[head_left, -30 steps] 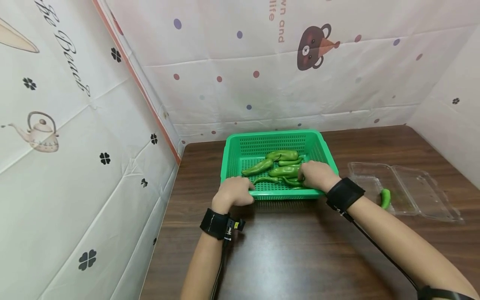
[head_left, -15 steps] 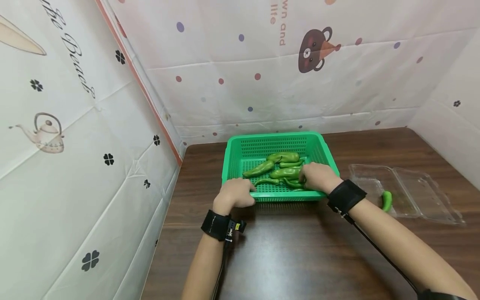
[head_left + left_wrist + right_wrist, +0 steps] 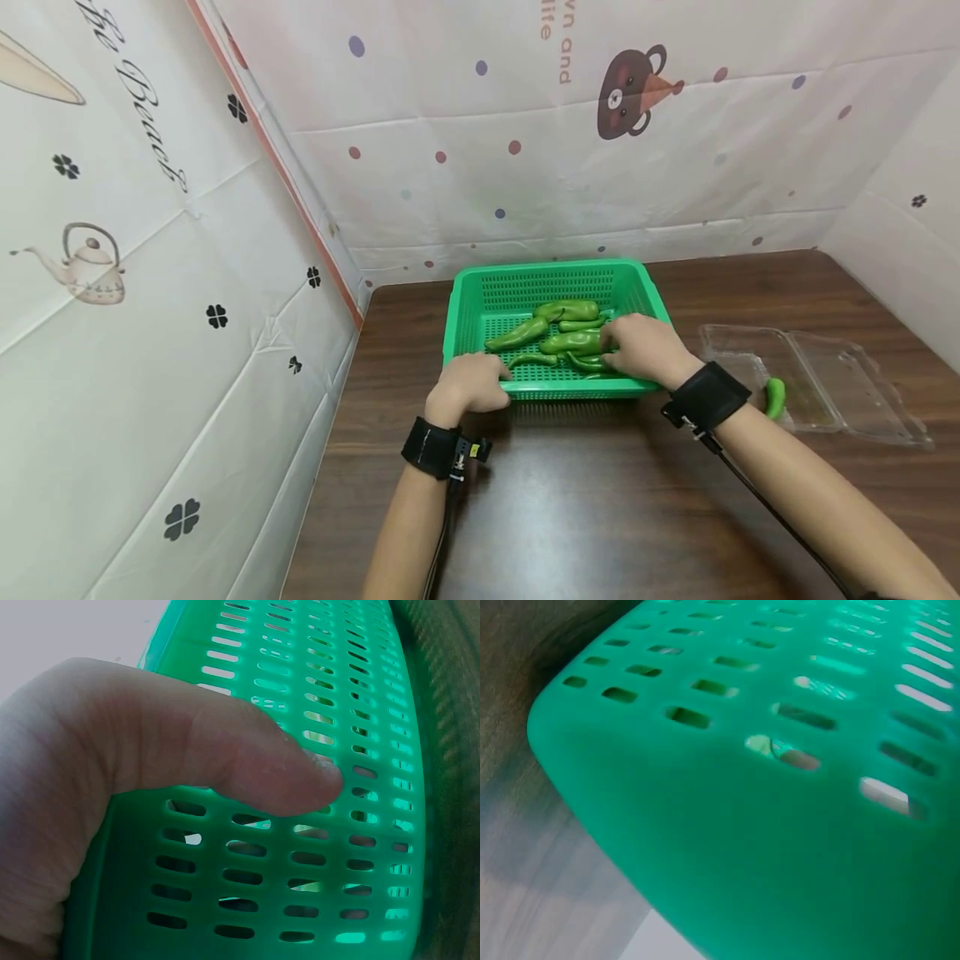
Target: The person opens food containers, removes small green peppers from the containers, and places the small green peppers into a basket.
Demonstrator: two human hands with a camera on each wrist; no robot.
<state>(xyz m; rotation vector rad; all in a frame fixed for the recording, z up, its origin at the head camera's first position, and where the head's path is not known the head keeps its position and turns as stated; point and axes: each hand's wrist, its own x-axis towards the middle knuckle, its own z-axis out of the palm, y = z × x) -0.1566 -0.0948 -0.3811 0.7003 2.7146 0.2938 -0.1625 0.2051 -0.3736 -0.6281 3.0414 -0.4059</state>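
A green plastic basket (image 3: 570, 387) with slotted walls stands on the brown table, several green peppers lying inside. My left hand (image 3: 471, 383) grips its front left corner; in the left wrist view the thumb (image 3: 217, 750) presses along the outside of the slotted wall. Over the right front of the basket, my right hand (image 3: 643, 346) reaches in with bent fingers beside a thick pepper (image 3: 572, 342) and a thin curved pepper (image 3: 587, 364). Its fingertips are partly hidden, and I cannot tell whether they hold a pepper. Only the basket wall (image 3: 690, 802) fills the right wrist view.
To the right lies an opened clear plastic clamshell box (image 3: 810, 379), with one small green pepper (image 3: 776, 398) in its near part. Printed white sheeting (image 3: 420, 200) rises behind the basket and along the left side of the table (image 3: 570, 500).
My right hand has lifted slightly and shifted a little to the right within the basket. The left hand keeps its grip on the corner, and the basket stays put.
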